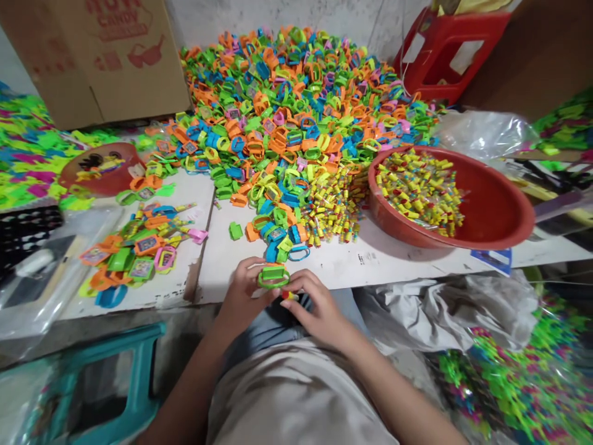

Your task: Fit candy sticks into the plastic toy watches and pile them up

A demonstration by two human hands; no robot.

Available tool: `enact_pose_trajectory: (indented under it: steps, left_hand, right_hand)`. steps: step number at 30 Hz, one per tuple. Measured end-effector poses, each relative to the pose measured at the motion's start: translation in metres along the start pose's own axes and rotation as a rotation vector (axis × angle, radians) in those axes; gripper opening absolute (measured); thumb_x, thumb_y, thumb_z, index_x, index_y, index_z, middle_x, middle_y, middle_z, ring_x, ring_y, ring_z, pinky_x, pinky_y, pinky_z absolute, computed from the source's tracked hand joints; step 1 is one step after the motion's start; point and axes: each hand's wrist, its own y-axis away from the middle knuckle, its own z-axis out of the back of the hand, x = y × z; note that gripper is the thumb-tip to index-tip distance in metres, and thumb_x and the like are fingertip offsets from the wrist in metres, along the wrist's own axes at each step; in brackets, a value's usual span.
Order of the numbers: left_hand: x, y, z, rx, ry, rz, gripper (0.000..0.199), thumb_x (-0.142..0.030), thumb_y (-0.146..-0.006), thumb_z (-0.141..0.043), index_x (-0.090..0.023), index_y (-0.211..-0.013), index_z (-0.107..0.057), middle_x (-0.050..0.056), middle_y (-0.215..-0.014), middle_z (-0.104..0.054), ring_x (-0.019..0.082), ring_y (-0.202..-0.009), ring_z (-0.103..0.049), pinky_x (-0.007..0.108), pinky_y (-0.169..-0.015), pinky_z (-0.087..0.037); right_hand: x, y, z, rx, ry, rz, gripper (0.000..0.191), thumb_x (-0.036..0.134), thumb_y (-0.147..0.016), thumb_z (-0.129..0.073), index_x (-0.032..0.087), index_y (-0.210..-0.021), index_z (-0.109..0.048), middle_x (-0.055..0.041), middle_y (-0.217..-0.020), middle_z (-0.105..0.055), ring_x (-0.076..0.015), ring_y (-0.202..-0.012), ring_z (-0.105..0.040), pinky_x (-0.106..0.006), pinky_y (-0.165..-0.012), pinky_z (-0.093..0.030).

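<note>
Both hands (282,296) together at the lap, fingers pinched closed.

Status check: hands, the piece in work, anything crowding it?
Both hands at table edge: left hand and right hand pinching one green toy frame. Small yellow-red piece at right fingertips. Loose frames just ahead, not touching.

Single head-worn camera looks forward and down, close above both hands (278,296) at the table edge (370,272).

Grey wall (222,18), white tabletop (393,259).
</note>
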Motion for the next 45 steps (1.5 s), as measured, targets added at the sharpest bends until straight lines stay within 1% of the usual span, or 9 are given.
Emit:
enact_pose_trajectory:
  steps: [3, 7, 11, 18, 23, 32, 36, 41, 45]
  left_hand:
    - [-0.006, 0.001, -0.007, -0.022, 0.185, 0.086, 0.066, -0.028, -0.063, -0.084, -0.022, -0.115, -0.044, 0.002, -0.090, -0.071, 0.017, -0.080, -0.068, 0.026, -0.074, -0.051]
    - [-0.012, 0.003, -0.013, 0.047, 0.368, 0.206, 0.046, -0.029, -0.060, -0.086, -0.017, -0.092, -0.055, 0.002, -0.081, -0.069, 0.015, -0.075, -0.065, 0.025, -0.070, -0.049]
    - [-0.011, 0.005, -0.016, 0.058, 0.415, 0.195, 0.042, -0.034, -0.060, -0.085, -0.019, -0.089, -0.060, -0.001, -0.075, -0.065, 0.013, -0.068, -0.060, 0.023, -0.064, -0.047]
    - [-0.009, 0.009, -0.012, 0.121, -0.222, -0.010, 0.043, -0.038, -0.078, -0.071, -0.021, -0.117, -0.061, 0.008, -0.119, -0.063, 0.025, -0.110, -0.057, 0.036, -0.094, -0.044]
    - [-0.021, 0.010, -0.015, 0.142, -0.470, -0.270, 0.030, -0.031, -0.080, -0.067, -0.021, -0.108, -0.062, 0.007, -0.104, -0.065, 0.021, -0.096, -0.061, 0.034, -0.086, -0.048]
    - [-0.031, 0.008, -0.018, 0.086, -0.602, -0.294, 0.028, -0.031, -0.076, -0.070, -0.021, -0.102, -0.066, 0.003, -0.090, -0.064, 0.018, -0.083, -0.060, 0.029, -0.076, -0.048]
    - [-0.033, 0.008, -0.020, 0.085, -0.577, -0.244, 0.028, -0.032, -0.073, -0.072, -0.022, -0.099, -0.069, 0.004, -0.088, -0.065, 0.019, -0.081, -0.061, 0.029, -0.075, -0.048]
    - [-0.030, 0.008, -0.019, 0.080, -0.541, -0.157, 0.022, -0.032, -0.073, -0.070, -0.021, -0.092, -0.071, 0.004, -0.083, -0.067, 0.019, -0.077, -0.060, 0.029, -0.074, -0.048]
    - [-0.017, 0.011, -0.020, 0.093, -0.490, 0.052, 0.021, -0.036, -0.072, -0.066, -0.016, -0.077, -0.069, 0.003, -0.071, -0.066, 0.018, -0.069, -0.057, 0.026, -0.064, -0.045]
  right_hand:
    - [0.007, 0.002, 0.002, 0.107, 0.039, -0.013, 0.005, 0.024, -0.090, -0.059, 0.021, -0.093, -0.057, -0.0051, -0.093, -0.063, -0.0164, -0.089, -0.060, -0.029, -0.080, -0.048]
    - [0.014, 0.009, 0.010, 0.264, 0.017, -0.040, 0.008, 0.027, -0.090, -0.059, 0.020, -0.094, -0.059, -0.0035, -0.089, -0.066, -0.0148, -0.083, -0.062, -0.027, -0.075, -0.049]
    - [0.022, 0.010, 0.019, 0.215, -0.090, -0.040, 0.018, 0.035, -0.093, -0.055, 0.020, -0.100, -0.063, -0.0041, -0.091, -0.069, -0.0148, -0.083, -0.065, -0.027, -0.075, -0.051]
    - [0.021, 0.001, 0.023, -0.127, 0.103, 0.036, 0.020, 0.031, -0.095, -0.051, 0.022, -0.111, -0.061, -0.0071, -0.098, -0.067, -0.0178, -0.090, -0.063, -0.031, -0.080, -0.051]
    - [0.018, 0.004, 0.018, -0.136, 0.136, 0.036, 0.007, 0.026, -0.093, -0.054, 0.022, -0.099, -0.055, -0.0051, -0.091, -0.066, -0.0162, -0.083, -0.064, -0.027, -0.069, -0.052]
    - [0.016, 0.007, 0.015, -0.232, 0.183, 0.151, 0.013, 0.014, -0.089, -0.057, 0.023, -0.096, -0.051, -0.0064, -0.094, -0.062, -0.0184, -0.088, -0.062, -0.031, -0.071, -0.050]
    - [0.017, 0.006, 0.019, -0.158, 0.216, 0.144, 0.011, 0.015, -0.091, -0.053, 0.023, -0.088, -0.048, -0.0057, -0.091, -0.061, -0.0182, -0.087, -0.061, -0.031, -0.072, -0.049]
    - [0.020, 0.005, 0.026, 0.100, 0.422, 0.094, 0.005, 0.022, -0.092, -0.052, 0.022, -0.095, -0.048, -0.0085, -0.091, -0.063, -0.0217, -0.085, -0.059, -0.034, -0.073, -0.048]
    - [0.016, 0.010, 0.024, 0.199, 0.730, 0.039, 0.011, 0.030, -0.091, -0.052, 0.020, -0.094, -0.048, -0.0083, -0.082, -0.065, -0.0221, -0.072, -0.059, -0.031, -0.061, -0.041]
